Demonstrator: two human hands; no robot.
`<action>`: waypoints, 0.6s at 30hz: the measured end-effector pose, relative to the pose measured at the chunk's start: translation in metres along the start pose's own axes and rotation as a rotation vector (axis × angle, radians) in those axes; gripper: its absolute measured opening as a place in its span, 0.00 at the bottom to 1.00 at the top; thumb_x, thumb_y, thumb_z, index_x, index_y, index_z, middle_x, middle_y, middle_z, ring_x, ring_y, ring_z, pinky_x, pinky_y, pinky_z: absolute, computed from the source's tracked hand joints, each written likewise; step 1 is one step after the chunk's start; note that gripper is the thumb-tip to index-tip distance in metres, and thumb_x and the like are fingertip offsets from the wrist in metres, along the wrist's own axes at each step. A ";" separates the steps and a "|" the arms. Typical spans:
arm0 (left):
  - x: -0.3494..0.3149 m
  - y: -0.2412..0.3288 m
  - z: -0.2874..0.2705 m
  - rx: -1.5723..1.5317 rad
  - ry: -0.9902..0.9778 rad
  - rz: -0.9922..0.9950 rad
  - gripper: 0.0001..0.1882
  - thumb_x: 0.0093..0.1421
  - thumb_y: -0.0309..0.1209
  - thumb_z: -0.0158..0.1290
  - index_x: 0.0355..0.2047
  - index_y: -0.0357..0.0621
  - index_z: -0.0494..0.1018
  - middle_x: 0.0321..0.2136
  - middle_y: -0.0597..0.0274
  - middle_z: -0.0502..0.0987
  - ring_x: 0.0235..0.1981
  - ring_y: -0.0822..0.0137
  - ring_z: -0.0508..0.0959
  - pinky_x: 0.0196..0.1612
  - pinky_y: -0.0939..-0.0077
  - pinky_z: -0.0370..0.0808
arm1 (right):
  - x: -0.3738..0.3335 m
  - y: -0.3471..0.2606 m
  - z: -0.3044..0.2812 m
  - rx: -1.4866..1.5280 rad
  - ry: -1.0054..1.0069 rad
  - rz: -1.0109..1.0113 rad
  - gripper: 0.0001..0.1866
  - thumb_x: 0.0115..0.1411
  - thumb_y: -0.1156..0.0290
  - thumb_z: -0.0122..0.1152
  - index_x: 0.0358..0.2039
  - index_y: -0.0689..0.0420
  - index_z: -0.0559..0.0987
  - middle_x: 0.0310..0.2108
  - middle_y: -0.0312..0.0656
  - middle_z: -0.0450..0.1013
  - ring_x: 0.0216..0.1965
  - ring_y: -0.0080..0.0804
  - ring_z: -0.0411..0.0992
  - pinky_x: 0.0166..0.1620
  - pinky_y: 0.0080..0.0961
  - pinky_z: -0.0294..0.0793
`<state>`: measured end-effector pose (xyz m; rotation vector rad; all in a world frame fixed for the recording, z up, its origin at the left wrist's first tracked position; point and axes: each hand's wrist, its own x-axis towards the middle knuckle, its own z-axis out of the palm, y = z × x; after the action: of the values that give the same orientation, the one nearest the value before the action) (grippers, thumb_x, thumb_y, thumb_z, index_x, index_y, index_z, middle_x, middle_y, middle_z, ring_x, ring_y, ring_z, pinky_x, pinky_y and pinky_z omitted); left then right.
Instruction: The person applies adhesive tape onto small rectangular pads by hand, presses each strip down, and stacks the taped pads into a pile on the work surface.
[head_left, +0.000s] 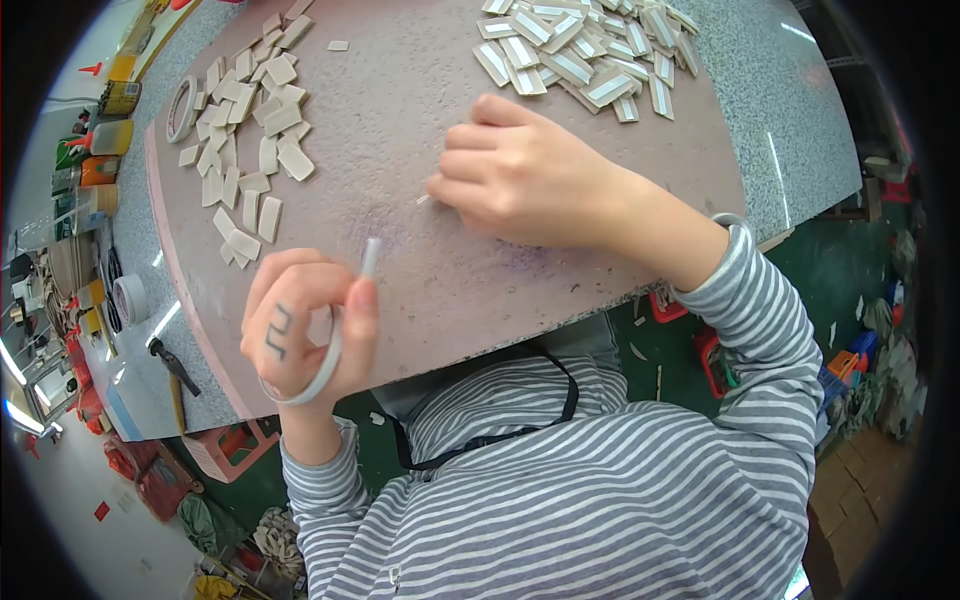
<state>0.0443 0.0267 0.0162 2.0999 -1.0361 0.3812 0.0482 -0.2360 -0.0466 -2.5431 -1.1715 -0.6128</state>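
Left hand (305,325): fingers curled, thumb and forefinger pinching a thin white strip of double-sided tape (340,335), free end poking up toward the board, the rest looping under the palm. Right hand (520,175): knuckles bent, fingertips pressed down on the pink, worn work board (400,100); something tiny and pale sits at the fingertips, too small to identify.

Far right of the board: heap of small beige rectangular pieces with white tape stripes (585,55). Far left: scatter of plain beige rectangular pieces (250,140), and beside them a flat roll of white tape (182,108). Speckled grey worktable (790,130) beneath.

Risk, as a judgement: the loose tape end could fold and stick to itself or to the fingers, since it hangs unsupported. The right wrist lies near the striped heap; a sideways sweep could scatter it.
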 end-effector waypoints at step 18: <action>0.014 0.000 0.056 -0.171 -0.553 -0.529 0.11 0.72 0.33 0.56 0.35 0.38 0.75 0.17 0.60 0.74 0.17 0.68 0.73 0.25 0.72 0.69 | -0.056 -0.078 -0.024 0.129 0.013 0.456 0.22 0.62 0.62 0.69 0.54 0.57 0.83 0.51 0.39 0.78 0.56 0.36 0.73 0.62 0.45 0.63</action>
<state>0.0496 -0.0228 -0.0139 2.2635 -0.7167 -0.5557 -0.0506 -0.2335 -0.0473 -2.5607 -0.5684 -0.4233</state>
